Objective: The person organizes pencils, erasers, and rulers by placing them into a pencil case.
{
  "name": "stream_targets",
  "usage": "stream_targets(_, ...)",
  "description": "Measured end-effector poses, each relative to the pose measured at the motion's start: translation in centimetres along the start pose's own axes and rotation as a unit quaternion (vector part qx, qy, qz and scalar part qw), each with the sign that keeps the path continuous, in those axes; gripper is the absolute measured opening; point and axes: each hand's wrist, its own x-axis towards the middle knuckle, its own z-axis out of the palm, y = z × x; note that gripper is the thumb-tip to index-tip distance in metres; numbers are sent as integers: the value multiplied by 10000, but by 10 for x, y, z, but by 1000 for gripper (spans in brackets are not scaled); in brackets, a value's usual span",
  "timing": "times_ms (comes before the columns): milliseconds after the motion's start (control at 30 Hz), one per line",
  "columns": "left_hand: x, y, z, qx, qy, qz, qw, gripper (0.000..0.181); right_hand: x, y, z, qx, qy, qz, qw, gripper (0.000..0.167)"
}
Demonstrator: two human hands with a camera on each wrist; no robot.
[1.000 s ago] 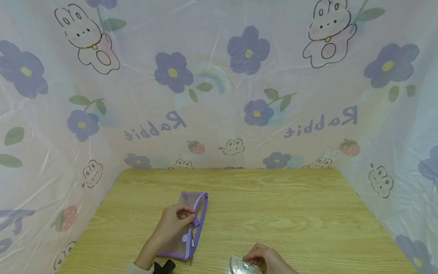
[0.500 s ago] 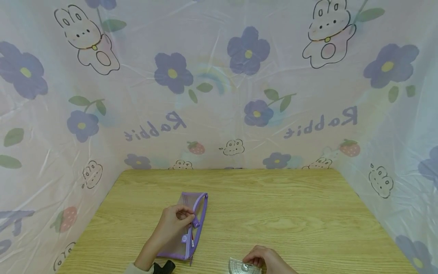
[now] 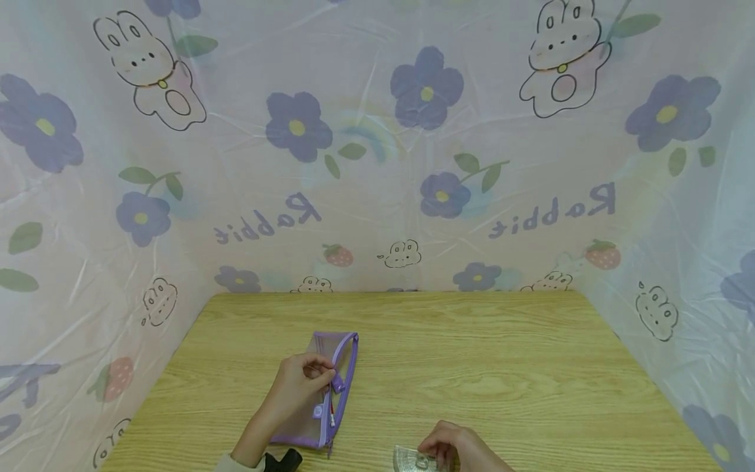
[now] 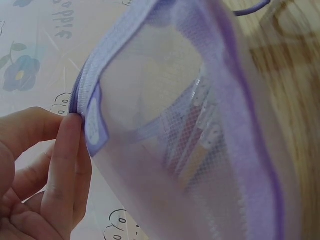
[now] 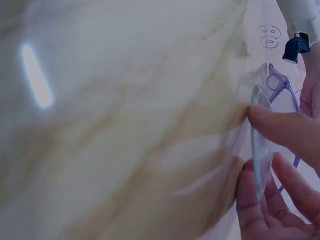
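A purple mesh pencil case with its zipper undone lies left of the middle. My left hand pinches the zippered edge of its opening between thumb and fingers. Through the mesh in the left wrist view, pencils with pale ends show inside the pencil case. At the bottom of the head view my right hand grips a clear plastic protractor by its edge. Seen edge-on in the right wrist view, the protractor sits between the thumb and the fingers; its lower part is cut off in the head view.
The wood-grain table stretches behind and to the right of both hands. A patterned curtain with flowers and rabbits encloses the back and sides. A black device sits at my left wrist.
The protractor in my right hand has tilted and dropped slightly, so less of it shows at the bottom of the head view. My left hand and the pencil case stay put.
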Motion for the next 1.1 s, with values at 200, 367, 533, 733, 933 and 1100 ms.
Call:
stream_targets(200,-1,0,-1,-36,5,-12,10000,4,-2,-5,-6,733,-284,980,9921,34)
stream_targets(367,-1,0,-1,-69,-23,-41,10000,4,-3,-10,-7,1358,-244,1844,9731,33)
stream_targets(533,0,0,-1,-5,-40,-53,10000,5,-1,-14,-5,2536,140,2686,9292,24)
stream_targets(733,1,1,-2,23,-32,33,10000,4,-1,-13,-11,2458,61,2602,9337,22)
stream_targets(933,1,1,-1,-44,-65,22,10000,4,-5,-7,-18,2070,-310,1901,9592,22)
stream_targets(1100,1,0,-1,-40,-83,-22,10000,5,-6,-3,-22,2612,-592,1550,9509,29)
